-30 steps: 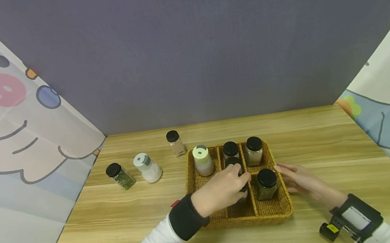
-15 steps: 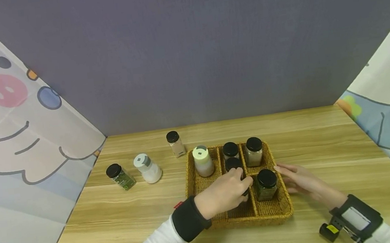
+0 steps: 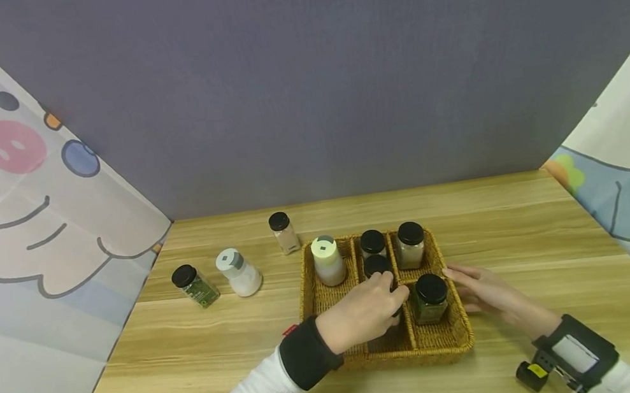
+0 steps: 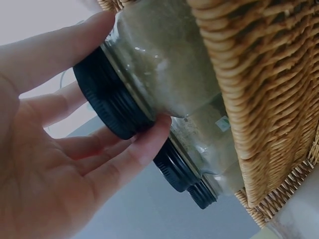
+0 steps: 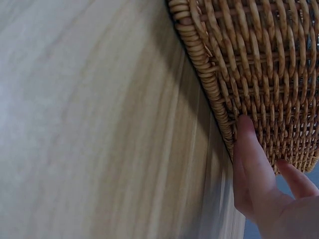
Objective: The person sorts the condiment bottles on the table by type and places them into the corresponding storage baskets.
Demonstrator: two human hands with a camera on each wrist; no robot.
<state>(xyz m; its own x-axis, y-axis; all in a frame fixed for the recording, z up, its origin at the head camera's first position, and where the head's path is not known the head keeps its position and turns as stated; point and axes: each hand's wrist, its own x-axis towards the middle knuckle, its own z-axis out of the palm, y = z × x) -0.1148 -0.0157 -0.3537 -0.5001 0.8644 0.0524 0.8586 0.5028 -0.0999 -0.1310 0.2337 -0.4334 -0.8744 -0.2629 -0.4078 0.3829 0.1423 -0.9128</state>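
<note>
A divided wicker basket [image 3: 413, 358] stands on the wooden table, with jars in its compartments. My left hand [image 3: 362, 312] reaches into the middle compartment. In the left wrist view its thumb and fingers grip the black lid of a glass spice jar [image 4: 159, 59]. Behind that jar, two more black-lidded jars line up in the same row, the nearer one showing its lid [image 3: 377, 265]. My right hand [image 3: 489, 292] rests against the basket's right side, its fingertips [image 5: 245, 124] touching the weave with the fingers extended.
The right compartments hold a pale jar [image 3: 411, 247] and a green-filled jar [image 3: 431, 299]. A white bottle with a pale-green cap [image 3: 329, 262] stands in the left one. Outside, to the left, are a white shaker [image 3: 239, 273], a green jar [image 3: 198, 287] and a pale jar [image 3: 284, 233].
Over the last second my left hand has shifted slightly to the right at the middle compartment, uncovering more of the lid behind it. The right hand and basket have stayed put.
</note>
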